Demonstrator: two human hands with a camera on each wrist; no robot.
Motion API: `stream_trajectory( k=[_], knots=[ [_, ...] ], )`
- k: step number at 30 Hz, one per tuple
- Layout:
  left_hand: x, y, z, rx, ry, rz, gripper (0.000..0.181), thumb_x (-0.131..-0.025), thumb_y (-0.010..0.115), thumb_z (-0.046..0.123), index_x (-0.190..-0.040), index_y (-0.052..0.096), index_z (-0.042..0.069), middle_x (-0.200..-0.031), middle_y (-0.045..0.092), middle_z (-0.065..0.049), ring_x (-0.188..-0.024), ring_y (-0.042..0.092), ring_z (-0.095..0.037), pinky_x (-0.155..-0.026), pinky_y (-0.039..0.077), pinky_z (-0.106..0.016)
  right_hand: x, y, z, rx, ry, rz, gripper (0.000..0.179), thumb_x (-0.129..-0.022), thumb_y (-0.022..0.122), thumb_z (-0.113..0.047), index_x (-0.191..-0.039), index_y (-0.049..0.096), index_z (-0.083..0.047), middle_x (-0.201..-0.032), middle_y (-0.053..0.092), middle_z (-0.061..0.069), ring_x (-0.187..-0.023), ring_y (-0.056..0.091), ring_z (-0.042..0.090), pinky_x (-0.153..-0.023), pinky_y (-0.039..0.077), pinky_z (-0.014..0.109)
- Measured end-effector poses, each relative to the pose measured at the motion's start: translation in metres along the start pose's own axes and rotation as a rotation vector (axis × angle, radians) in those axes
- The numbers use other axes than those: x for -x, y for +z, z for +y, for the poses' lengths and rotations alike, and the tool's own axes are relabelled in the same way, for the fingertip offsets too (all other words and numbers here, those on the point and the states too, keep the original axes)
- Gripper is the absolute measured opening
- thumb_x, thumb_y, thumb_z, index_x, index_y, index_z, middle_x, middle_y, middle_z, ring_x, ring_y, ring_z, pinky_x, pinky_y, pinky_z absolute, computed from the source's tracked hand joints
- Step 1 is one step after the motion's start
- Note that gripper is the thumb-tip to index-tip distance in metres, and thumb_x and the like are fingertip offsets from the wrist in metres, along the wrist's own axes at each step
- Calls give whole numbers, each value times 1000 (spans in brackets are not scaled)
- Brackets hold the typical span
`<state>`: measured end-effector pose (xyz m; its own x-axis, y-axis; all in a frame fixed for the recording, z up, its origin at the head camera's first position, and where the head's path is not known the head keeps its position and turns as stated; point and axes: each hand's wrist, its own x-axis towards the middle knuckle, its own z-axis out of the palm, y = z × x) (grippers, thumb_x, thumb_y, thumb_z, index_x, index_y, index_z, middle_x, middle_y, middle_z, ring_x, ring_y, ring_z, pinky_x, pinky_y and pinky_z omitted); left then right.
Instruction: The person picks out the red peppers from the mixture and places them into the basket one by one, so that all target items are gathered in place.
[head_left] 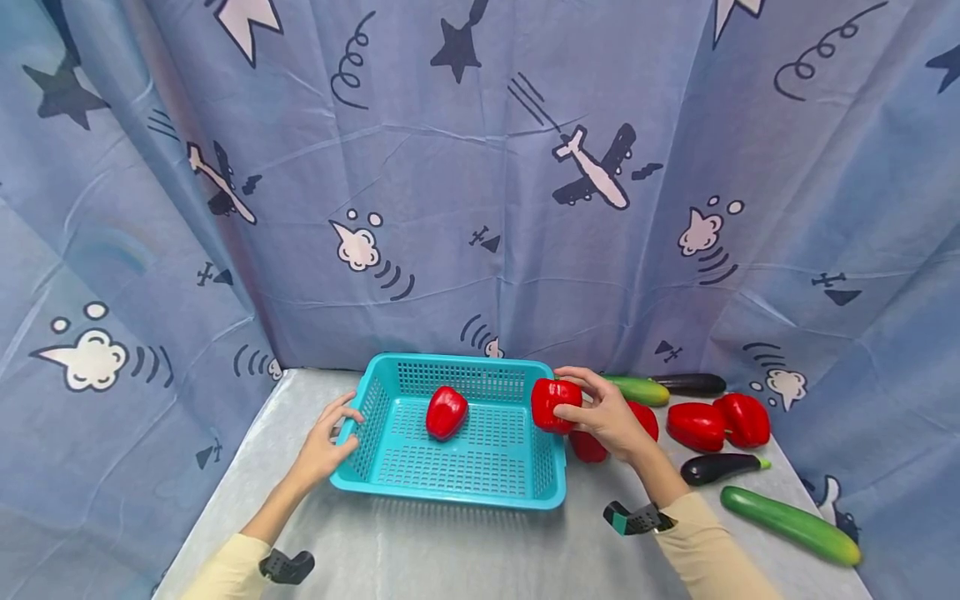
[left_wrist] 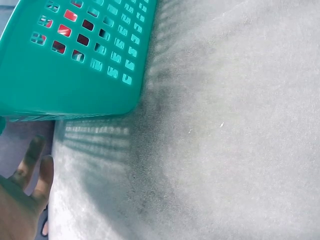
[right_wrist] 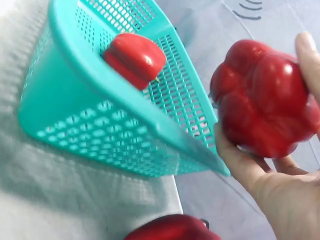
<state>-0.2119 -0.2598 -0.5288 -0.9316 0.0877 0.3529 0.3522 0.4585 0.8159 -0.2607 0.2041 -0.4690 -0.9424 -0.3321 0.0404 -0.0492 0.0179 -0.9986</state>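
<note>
A turquoise plastic basket stands on the table, and one red bell pepper lies inside it. My right hand grips a second red bell pepper just above the basket's right rim. The right wrist view shows that held bell pepper with its lobed end towards the camera, between thumb and fingers. At the basket's left rim is my left hand, its fingertips and thumb reaching over the edge. Two relaxed, spread fingers appear outside the basket wall in the left wrist view; the rim contact is hidden there.
Right of the basket lie more red bell peppers, some partly behind my right hand. Around them are a dark eggplant, another eggplant and two cucumbers, one at the back and one in front. A patterned curtain borders the table.
</note>
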Motion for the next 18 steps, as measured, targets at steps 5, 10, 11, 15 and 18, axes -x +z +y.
stream_trajectory(
  k=[5, 10, 11, 15, 18],
  knots=[
    [0, -4, 21, 11, -26, -17, 29, -79, 62, -19, -104, 63, -4, -150, 37, -35, -101, 62, -46, -79, 54, -39, -7, 13, -3, 43, -13, 21, 67, -88, 79, -12, -146, 46, -5, -140, 46, 22, -119, 54, 46, -82, 56, 51],
    [-1, 0, 4, 15, -13, -3, 31, -79, 62, -19, -104, 63, -1, -151, 37, -32, -102, 62, -45, -79, 54, -36, -15, 24, -4, 98, -19, 65, 63, -87, 81, -17, -140, 51, -8, -138, 50, 20, -118, 56, 43, -83, 56, 49],
    [-1, 0, -2, 12, -6, 1, 31, -79, 62, -19, -104, 63, -1, -152, 37, -31, -103, 62, -45, -79, 54, -36, -17, 26, -4, 102, -21, 66, 62, -86, 81, -17, -140, 51, -8, -138, 51, 20, -118, 56, 42, -84, 55, 49],
    [-1, 2, -16, 17, 4, -2, 30, -80, 63, -17, -107, 62, -2, -154, 37, -27, -107, 61, -42, -81, 53, -34, -23, 36, -9, 110, -18, 95, 59, -86, 82, -17, -136, 53, -8, -133, 53, 18, -114, 58, 41, -83, 56, 48],
    [0, 1, -18, 33, 4, -7, 29, -80, 64, -15, -107, 62, -2, -154, 37, -25, -106, 61, -41, -80, 53, -34, -27, 43, -11, 118, -17, 132, 56, -85, 83, -18, -133, 56, -7, -130, 55, 19, -110, 61, 41, -82, 57, 46]
  ],
)
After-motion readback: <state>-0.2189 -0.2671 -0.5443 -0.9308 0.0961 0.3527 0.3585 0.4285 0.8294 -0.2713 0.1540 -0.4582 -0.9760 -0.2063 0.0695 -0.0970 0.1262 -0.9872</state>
